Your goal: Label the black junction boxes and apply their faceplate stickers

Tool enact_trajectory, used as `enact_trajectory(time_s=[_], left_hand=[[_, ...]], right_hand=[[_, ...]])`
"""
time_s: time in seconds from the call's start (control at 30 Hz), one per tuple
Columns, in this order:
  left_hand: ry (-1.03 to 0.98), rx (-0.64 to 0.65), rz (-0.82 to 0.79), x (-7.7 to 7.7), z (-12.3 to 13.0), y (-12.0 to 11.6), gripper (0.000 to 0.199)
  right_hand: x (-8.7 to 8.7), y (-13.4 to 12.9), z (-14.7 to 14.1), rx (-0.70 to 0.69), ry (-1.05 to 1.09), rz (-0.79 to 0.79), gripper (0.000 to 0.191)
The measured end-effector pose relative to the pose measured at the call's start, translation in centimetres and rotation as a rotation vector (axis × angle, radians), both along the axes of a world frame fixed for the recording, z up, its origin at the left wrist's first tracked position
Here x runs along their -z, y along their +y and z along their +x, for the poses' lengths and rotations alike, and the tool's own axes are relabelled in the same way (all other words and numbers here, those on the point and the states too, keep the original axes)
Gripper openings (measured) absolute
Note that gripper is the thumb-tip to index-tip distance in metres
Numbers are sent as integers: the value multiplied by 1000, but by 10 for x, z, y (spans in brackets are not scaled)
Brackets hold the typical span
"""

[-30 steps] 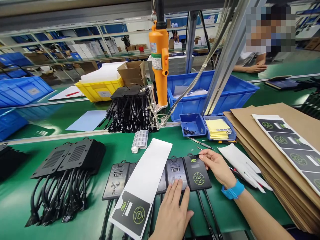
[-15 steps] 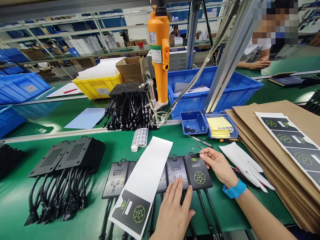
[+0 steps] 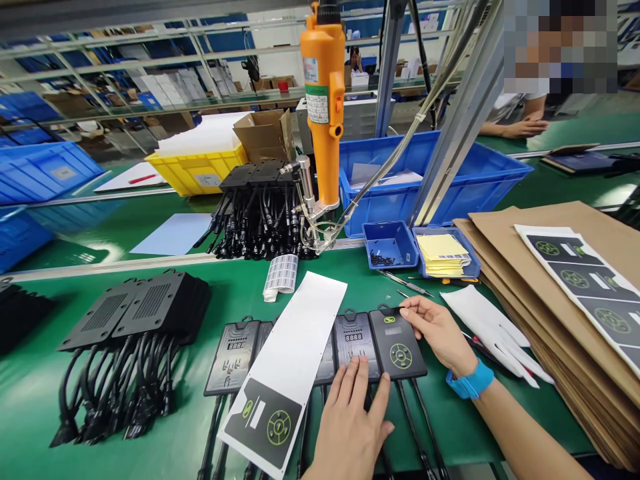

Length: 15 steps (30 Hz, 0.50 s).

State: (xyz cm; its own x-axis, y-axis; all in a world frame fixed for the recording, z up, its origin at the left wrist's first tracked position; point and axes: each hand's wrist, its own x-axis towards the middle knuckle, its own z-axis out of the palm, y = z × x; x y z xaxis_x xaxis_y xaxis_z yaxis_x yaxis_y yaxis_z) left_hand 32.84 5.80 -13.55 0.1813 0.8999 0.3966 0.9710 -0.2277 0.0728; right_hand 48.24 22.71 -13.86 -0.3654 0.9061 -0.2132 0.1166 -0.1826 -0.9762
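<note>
Across the green desk (image 3: 30,407), open room lies at the front left, while one large blue bin (image 3: 470,193) bounds the back and a pile of brown cardboard (image 3: 500,240) crowds the right edge. Two stacks of black units (image 3: 145,310) stand at left. One long white label sheet (image 3: 295,340) slants over a row of units (image 3: 231,360); how many it covers, I cannot tell. The left hand (image 3: 350,420) rests flat, fingers slightly spread, on the unit second from the right. The right hand (image 3: 443,333) has a narrow grip, thumb and fingertips holding the upper right corner of the dark label (image 3: 383,341), which lies on the row's rightmost unit. Against half a second ago, the view has shifted slightly; both hands and the label keep their places. Smaller still: one white glove (image 3: 487,327) and two small blue trays (image 3: 403,250).
</note>
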Motion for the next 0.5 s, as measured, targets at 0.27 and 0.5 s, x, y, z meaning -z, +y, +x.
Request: enact_trajectory(time_s=[0.27, 0.5], left_hand=[[1, -6, 3, 0, -1, 0, 75], [6, -3, 3, 0, -1, 0, 74]], right_hand=[[0, 0, 0, 3, -47, 14, 44], [1, 0, 1, -1, -62, 22, 44]])
